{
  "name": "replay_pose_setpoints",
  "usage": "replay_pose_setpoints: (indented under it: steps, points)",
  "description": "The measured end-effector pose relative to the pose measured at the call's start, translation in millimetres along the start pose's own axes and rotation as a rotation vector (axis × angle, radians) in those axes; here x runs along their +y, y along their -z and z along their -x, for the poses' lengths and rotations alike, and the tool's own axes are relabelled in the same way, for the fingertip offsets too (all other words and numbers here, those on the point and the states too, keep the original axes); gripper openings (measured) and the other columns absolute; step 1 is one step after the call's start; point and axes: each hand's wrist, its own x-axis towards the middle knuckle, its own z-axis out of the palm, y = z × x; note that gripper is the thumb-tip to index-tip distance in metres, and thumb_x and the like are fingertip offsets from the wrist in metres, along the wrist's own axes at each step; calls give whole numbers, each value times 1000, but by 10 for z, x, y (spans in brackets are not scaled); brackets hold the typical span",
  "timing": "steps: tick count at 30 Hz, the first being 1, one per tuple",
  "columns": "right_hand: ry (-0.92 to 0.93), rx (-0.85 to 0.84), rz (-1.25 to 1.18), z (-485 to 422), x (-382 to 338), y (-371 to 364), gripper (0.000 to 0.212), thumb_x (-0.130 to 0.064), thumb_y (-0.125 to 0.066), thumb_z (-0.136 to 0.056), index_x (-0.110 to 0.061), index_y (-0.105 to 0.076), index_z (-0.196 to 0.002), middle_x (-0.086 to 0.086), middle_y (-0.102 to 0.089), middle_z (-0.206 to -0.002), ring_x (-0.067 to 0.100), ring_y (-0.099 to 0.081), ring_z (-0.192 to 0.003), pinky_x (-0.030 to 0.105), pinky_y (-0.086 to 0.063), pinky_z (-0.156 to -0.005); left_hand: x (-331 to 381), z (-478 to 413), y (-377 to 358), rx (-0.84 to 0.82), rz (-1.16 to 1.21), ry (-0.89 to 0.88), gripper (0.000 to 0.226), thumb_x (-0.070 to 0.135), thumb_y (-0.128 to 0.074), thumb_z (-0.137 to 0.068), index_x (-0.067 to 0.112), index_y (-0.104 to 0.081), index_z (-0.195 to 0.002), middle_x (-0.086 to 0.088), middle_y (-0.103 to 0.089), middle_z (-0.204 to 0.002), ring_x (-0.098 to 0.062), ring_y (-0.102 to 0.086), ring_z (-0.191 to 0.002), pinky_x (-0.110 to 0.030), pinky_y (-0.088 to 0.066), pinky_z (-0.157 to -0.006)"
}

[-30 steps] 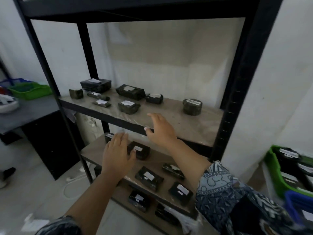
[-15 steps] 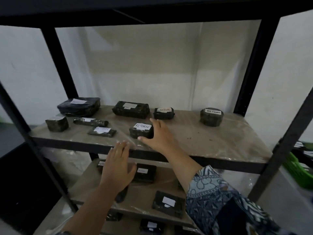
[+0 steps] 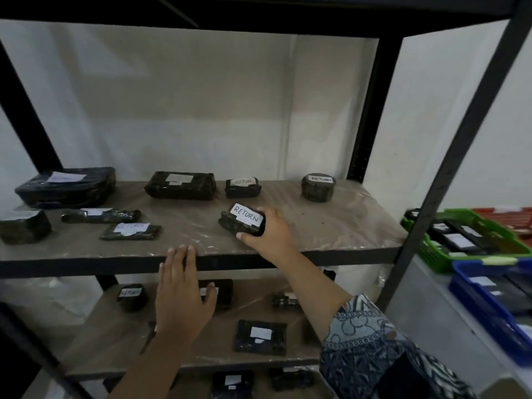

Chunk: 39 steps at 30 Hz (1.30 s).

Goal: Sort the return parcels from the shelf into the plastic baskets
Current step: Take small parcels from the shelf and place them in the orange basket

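Right hand (image 3: 270, 231) grips a small black-wrapped parcel labelled RETURN (image 3: 243, 220) on the brown shelf board (image 3: 331, 226); left hand (image 3: 181, 292) hovers flat, fingers straight.

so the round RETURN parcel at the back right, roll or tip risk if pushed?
The round parcel stands on its flat end, label up, so it likely won't roll. It looks squat, wider than tall, so tipping seems unlikely. Its glossy wrap on the film-covered shelf probably lets it slide easily.
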Motion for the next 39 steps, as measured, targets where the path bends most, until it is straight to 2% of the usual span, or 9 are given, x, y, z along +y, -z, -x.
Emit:
replay_pose_setpoints:
  steps: [2,7,15,18,21,25,29,34,39]
  points:
    - [-27,11,-73,103,108,109,67,-33,-82,-70,-20,-46,-125,2,-50,-125,15,-53,-110,29,-48,-91,91,45,-11,-1,21,1,84,33,-69,-77,6,-28,-144,-17,-29,-149,-32,-18,-141,-47,-17,-114]
    - [-43,25,-217,434,337,519,66,-27,-84,-70,-19,-46,-123,-1,-56,-117,12,-57,-104,21,-51,-84,480,196,-75,-38,26,-133,80,32,-65,-78,7,-28,-145,-14,-30,-150,-28,-20,-141,-49,-19,-114]
    - [-11,121,-89,1144,1049,1645,61,-22,-84,-67,-20,-49,-116,-10,-51,-106,0,-53,-93,2,-41,-71,1762,487,-180,-98,145,-282,82,25,-74,-72,8,-34,-142,-11,-36,-147,-26,-25,-140,-43,-20,-111]
    - [-22,194,7,1419,1418,2146,62,-24,-85,-63,-18,-52,-115,-3,-51,-109,8,-53,-97,18,-46,-81,2302,694,-255,-103,196,-334,76,20,-73,-72,5,-39,-139,-13,-42,-143,-29,-33,-136,-41,-24,-107]
    - [-70,249,67,1700,1773,2679,61,-24,-85,-61,-17,-53,-112,1,-52,-109,15,-55,-99,30,-49,-87,2881,891,-356,-124,236,-419,70,25,-64,-78,7,-38,-141,-12,-40,-145,-28,-31,-137,-39,-20,-110]
    - [-126,275,133,2096,2219,3417,59,-21,-82,-65,-15,-51,-114,1,-48,-110,17,-51,-102,31,-47,-86,3702,1063,-523,-142,271,-509,66,31,-50,-73,6,-47,-134,-12,-51,-135,-30,-45,-128,-45,-38,-103]
    - [-215,319,204,2485,2628,4062,58,-21,-83,-67,-15,-49,-114,-2,-43,-107,14,-48,-99,20,-39,-79,4456,1216,-701,-161,345,-629,70,35,-41,-69,1,-52,-128,-16,-56,-128,-35,-51,-120,-47,-44,-97]
    - [-319,385,252,2822,3100,4674,60,-20,-84,-66,-16,-48,-114,-2,-44,-110,13,-48,-99,23,-42,-80,5255,1372,-914,-233,424,-676,73,33,-51,-70,6,-43,-138,-13,-46,-140,-32,-39,-133,-48,-36,-106]
    - [-384,448,261,2867,3607,5147,59,-20,-85,-67,-17,-49,-113,0,-48,-114,14,-51,-99,32,-50,-82,5927,1425,-1187,-339,454,-725,74,37,-42,-77,11,-28,-146,-5,-31,-150,-24,-20,-142,-41,-21,-114]
